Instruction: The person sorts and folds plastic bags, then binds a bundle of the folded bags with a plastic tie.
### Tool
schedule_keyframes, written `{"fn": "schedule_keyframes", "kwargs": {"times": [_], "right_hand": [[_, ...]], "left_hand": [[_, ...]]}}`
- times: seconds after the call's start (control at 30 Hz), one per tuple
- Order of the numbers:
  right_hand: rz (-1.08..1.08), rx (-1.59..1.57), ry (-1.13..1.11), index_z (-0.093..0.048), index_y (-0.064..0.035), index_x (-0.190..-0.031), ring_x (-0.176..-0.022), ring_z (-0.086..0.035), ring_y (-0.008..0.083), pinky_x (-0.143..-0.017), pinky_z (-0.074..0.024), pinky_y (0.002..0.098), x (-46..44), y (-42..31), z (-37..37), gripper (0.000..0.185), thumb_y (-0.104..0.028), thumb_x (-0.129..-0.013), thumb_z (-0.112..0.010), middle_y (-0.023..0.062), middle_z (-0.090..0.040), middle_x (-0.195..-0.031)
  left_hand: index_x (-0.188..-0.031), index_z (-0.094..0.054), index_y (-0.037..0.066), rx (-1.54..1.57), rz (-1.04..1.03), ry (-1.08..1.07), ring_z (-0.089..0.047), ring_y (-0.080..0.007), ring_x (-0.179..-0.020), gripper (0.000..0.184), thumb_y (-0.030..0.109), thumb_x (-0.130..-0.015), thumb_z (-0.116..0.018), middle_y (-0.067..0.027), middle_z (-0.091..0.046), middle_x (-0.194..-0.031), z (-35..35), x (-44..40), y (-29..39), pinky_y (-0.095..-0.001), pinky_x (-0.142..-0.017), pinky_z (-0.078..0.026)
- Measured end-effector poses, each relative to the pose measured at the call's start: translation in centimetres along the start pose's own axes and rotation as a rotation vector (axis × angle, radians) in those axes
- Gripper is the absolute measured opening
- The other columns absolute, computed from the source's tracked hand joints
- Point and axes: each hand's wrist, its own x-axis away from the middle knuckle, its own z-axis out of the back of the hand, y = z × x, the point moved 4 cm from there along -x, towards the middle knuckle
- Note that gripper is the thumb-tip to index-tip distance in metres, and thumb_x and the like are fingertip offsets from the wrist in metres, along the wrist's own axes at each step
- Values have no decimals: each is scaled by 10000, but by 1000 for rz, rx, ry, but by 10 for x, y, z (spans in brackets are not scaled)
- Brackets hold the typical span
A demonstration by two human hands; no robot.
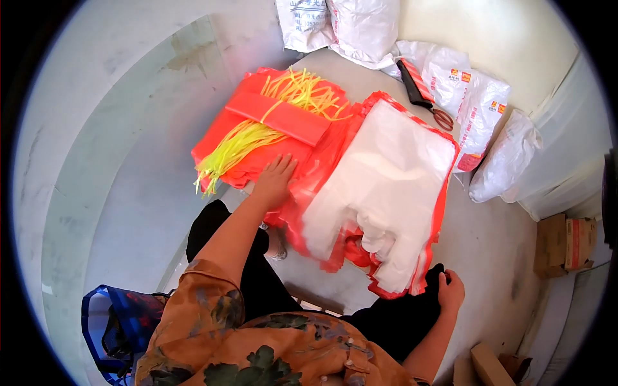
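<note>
My left hand [275, 183] lies palm down with its fingers spread on the near edge of a pile of red plastic bags [212, 145]. On that pile, a bundle of yellow ties [243, 151] fans out around a folded red plastic bag [277, 117]. To the right is a stack of white plastic bags [393, 161] with red edges, their handle ends hanging toward me. My right hand [451, 291] rests on my right knee, fingers loosely bent and holding nothing I can see. It is just beside the stack's lower right corner, apart from it.
Scissors [443, 119] lie beside a black and red object [415, 83] behind the stack. White printed sacks [364, 29] stand along the back and right. A blue bag [122, 321] is at my left. Cardboard boxes [552, 246] sit at the right wall.
</note>
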Motion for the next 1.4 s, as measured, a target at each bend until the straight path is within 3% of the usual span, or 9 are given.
{"fn": "schedule_keyframes", "kwargs": {"times": [0.1, 0.2, 0.4, 0.5, 0.7, 1.0, 1.13, 1.23, 1.4], "right_hand": [[-13, -48, -17, -706, -62, -1250, -1064, -711, 310, -945, -535, 401, 0, -2, 3, 398, -335, -967, -647, 131, -758, -1144], [-17, -74, -15, -703, -57, -1254, -1066, -710, 313, -946, -534, 402, -1, 0, 5, 403, -335, -969, -644, 139, -757, -1141], [36, -61, -7, -712, -85, -1211, -1034, -701, 332, -917, -537, 432, 0, -8, 3, 344, -320, -965, -662, 124, -754, -1099], [53, -46, 16, -709, -83, -1210, -1038, -697, 331, -918, -534, 433, -2, -3, -1, 345, -322, -967, -659, 122, -753, -1100], [21, -51, 0, -707, -72, -1234, -1060, -702, 325, -943, -532, 413, 6, -6, 7, 380, -338, -970, -644, 124, -755, -1130], [18, -75, 53, -709, -82, -1220, -1057, -697, 326, -929, -532, 423, 14, 13, 5, 363, -344, -977, -642, 112, -754, -1125], [12, -75, 39, -708, -74, -1252, -1086, -702, 317, -961, -530, 403, 14, 14, 7, 396, -348, -976, -635, 118, -756, -1155], [30, -78, 40, -708, -71, -1249, -1077, -706, 317, -955, -533, 403, 14, 14, 7, 398, -350, -974, -638, 122, -756, -1151], [75, -81, 84, -717, -93, -1190, -1033, -702, 324, -906, -539, 426, 12, 21, 2, 340, -346, -972, -650, 108, -757, -1102]], "left_hand": [[-1579, -397, 115, -55, -3, -89, -302, -381, -1531, 744, 264, -902, -667, -138, -320, -1671, 9, 1, 2, -533, -1207, -313], [-1606, -356, 173, -93, -27, -152, -286, -378, -1538, 773, 178, -895, -660, -131, -289, -1686, 11, 4, 1, -524, -1219, -305], [-1524, -448, 57, -82, -235, -83, -315, -382, -1522, 735, 307, -881, -701, -184, -332, -1653, 12, 50, 4, -529, -1193, -326], [-1507, -449, 27, -50, -241, -99, -314, -393, -1518, 750, 315, -869, -718, -184, -347, -1643, 17, 70, 9, -538, -1196, -314], [-1542, -392, 16, 13, 115, 97, -289, -439, -1517, 755, 257, -891, -690, -239, -334, -1628, 10, 101, 43, -541, -1231, -256], [-1578, -211, -104, 488, 560, 439, -118, -489, -1559, 728, 199, -1009, -548, -355, -99, -1666, -50, 123, 61, -488, -1283, -137], [-1590, -110, -129, 775, 718, 401, -64, -475, -1572, 742, 254, -1050, -443, -367, -40, -1670, -49, 120, 80, -450, -1293, -79], [-1591, -100, -129, 926, 828, 399, -54, -447, -1582, 758, 286, -1052, -434, -355, -32, -1677, -45, 115, 90, -428, -1294, -72], [-1609, -56, -98, 1167, 958, 386, -160, -396, -1576, 795, 337, -1059, -429, -301, -107, -1694, -40, 108, 100, -390, -1278, -151]]}}
